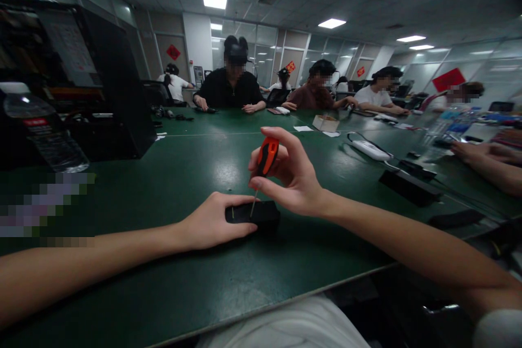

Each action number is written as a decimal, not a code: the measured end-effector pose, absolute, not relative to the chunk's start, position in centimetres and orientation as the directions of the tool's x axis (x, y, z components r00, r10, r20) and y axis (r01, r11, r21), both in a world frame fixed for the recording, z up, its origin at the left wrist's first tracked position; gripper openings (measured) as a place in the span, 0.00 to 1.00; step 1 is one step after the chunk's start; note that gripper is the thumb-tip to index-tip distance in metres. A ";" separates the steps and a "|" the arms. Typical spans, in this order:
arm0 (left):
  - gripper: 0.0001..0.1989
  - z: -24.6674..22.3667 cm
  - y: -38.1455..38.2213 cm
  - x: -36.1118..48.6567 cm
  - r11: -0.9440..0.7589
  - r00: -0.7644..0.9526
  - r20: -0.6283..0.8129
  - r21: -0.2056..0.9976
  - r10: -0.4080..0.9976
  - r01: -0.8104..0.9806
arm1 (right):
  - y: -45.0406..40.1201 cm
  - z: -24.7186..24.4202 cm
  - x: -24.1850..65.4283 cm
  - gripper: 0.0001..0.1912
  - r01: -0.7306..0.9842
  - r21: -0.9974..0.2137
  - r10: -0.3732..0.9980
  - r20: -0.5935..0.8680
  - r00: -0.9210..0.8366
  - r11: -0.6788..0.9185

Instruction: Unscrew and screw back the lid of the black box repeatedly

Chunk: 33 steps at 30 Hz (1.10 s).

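Note:
A small black box-shaped device (267,216) lies on the green tabletop in front of me. My left hand (212,220) grips its left end, thumb along the near side and fingers along the far side. In my right hand (296,179) is an orange and black screwdriver (268,156), held by the handle between thumb and fingers. Its thin metal shaft slants down, and the tip meets the top of the device between my left thumb and fingers. Whether the tip sits in a screw is too small to tell.
A water bottle (44,125) stands at the left by a black cabinet (110,76). To the right lie a white power strip (369,149), a black box (410,187) and cables. A small open carton (325,122) is farther back. Several people sit around the table (196,293).

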State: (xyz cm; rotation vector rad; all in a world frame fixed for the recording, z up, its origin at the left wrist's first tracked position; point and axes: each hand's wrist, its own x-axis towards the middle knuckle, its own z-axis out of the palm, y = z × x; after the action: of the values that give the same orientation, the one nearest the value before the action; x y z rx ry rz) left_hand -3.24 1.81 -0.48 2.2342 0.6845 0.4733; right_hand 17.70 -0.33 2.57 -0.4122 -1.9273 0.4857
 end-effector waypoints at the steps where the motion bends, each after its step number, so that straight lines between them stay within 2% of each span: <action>1: 0.25 -0.5 1.8 -3.3 -0.584 0.792 0.126 0.745 0.598 0.322 | -0.4 2.7 17.7 0.35 0.056 -0.497 0.478 0.789 -0.386 0.866; 4: 0.24 -0.5 1.8 -3.3 -0.574 0.794 0.117 0.754 0.596 0.320 | -0.4 3.0 17.7 0.33 0.020 -0.491 0.457 0.795 -0.398 0.871; 10: 0.26 -0.2 1.8 -3.2 -0.567 0.775 0.110 0.746 0.622 0.350 | -0.2 3.2 17.8 0.31 -0.115 -0.619 0.510 0.726 -0.461 0.777; 16: 0.27 -0.2 1.7 -3.1 -0.558 0.771 0.102 0.749 0.629 0.357 | -0.1 3.4 17.8 0.30 -0.045 -0.565 0.508 0.771 -0.385 0.824; 23: 0.25 -0.1 1.5 -3.0 -0.562 0.758 0.110 0.740 0.642 0.369 | -0.3 3.4 17.8 0.32 -0.098 -0.649 0.549 0.705 -0.449 0.754; 26: 0.23 0.0 1.6 -3.0 -0.580 0.766 0.123 0.730 0.632 0.361 | -0.3 3.2 17.8 0.31 -0.114 -0.597 0.486 0.737 -0.471 0.794; 29: 0.20 -0.2 1.7 -3.1 -0.592 0.786 0.129 0.733 0.604 0.335 | -0.3 3.2 17.7 0.31 -0.076 -0.479 0.399 0.800 -0.447 0.875; 33: 0.21 -0.3 1.8 -3.1 -0.604 0.797 0.144 0.733 0.587 0.313 | -0.4 3.7 17.8 0.31 0.014 -0.409 0.378 0.829 -0.413 0.912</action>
State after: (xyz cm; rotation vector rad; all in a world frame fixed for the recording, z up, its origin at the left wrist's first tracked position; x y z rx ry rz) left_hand -3.14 1.81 -0.28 2.2538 0.6616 0.4863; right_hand 17.76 -0.45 3.68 -0.2843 -1.9649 0.4109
